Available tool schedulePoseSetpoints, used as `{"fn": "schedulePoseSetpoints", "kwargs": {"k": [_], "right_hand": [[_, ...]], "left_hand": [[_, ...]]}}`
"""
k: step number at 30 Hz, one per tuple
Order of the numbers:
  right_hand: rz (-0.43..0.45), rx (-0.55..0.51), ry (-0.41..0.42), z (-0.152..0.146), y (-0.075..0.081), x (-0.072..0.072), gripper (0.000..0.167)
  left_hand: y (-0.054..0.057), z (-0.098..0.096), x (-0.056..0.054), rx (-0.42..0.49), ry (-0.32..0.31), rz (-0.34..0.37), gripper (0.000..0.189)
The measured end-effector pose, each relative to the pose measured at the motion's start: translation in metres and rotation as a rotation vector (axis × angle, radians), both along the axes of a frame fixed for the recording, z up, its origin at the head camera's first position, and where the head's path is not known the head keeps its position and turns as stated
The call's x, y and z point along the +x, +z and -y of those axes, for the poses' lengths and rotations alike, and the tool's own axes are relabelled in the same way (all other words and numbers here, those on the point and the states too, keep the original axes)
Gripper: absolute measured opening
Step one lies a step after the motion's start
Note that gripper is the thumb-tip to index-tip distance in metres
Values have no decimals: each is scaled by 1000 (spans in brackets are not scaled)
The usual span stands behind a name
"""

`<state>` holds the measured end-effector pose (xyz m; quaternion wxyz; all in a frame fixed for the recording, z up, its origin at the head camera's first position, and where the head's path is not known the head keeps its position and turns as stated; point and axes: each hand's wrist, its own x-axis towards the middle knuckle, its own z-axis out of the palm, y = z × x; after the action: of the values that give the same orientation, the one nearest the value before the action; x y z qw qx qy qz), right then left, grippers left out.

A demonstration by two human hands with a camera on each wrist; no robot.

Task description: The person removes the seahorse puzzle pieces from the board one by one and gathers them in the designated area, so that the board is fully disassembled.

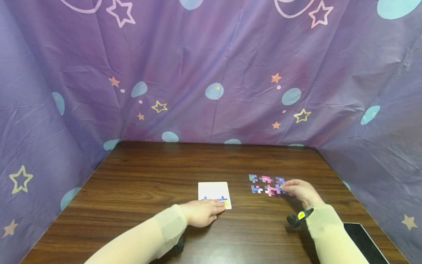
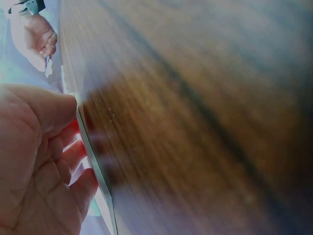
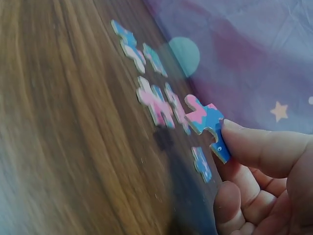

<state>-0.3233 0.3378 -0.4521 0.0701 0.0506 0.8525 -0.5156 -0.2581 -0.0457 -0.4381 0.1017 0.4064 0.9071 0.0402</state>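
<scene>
My right hand (image 1: 302, 191) pinches a blue and pink jigsaw piece (image 3: 208, 117) between thumb and fingers, and in the right wrist view this piece is lifted off the table. Several loose jigsaw pieces (image 1: 266, 179) in pink, blue and purple lie in two rows just left of that hand. My left hand (image 1: 202, 213) rests with extended fingers on the lower part of a white puzzle board (image 1: 212, 190). Along that lower part runs a strip of joined blue and yellow pieces (image 1: 224, 198), partly hidden by the fingers. In the left wrist view the thumb touches the board's edge.
Brown wood-grain table (image 1: 148, 176) lies under everything. A dark flat device with a pale rim (image 1: 366, 242) lies at the near right, beside the right sleeve. Purple cloth (image 1: 184, 73) with stars hangs behind the table and along both sides.
</scene>
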Motion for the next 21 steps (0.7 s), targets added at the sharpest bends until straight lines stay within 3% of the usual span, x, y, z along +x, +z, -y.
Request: {"fn": "schedulePoseSetpoints", "kwargs": {"k": [13,21], "right_hand": [[8,37,-15,-9,1,3,20],[-84,213,-48,-3,-3,2,25]], "left_hand": [[-2,0,-2,-3,-10,-5,46],[-4,0,-2,4,-21,-16,46]]}}
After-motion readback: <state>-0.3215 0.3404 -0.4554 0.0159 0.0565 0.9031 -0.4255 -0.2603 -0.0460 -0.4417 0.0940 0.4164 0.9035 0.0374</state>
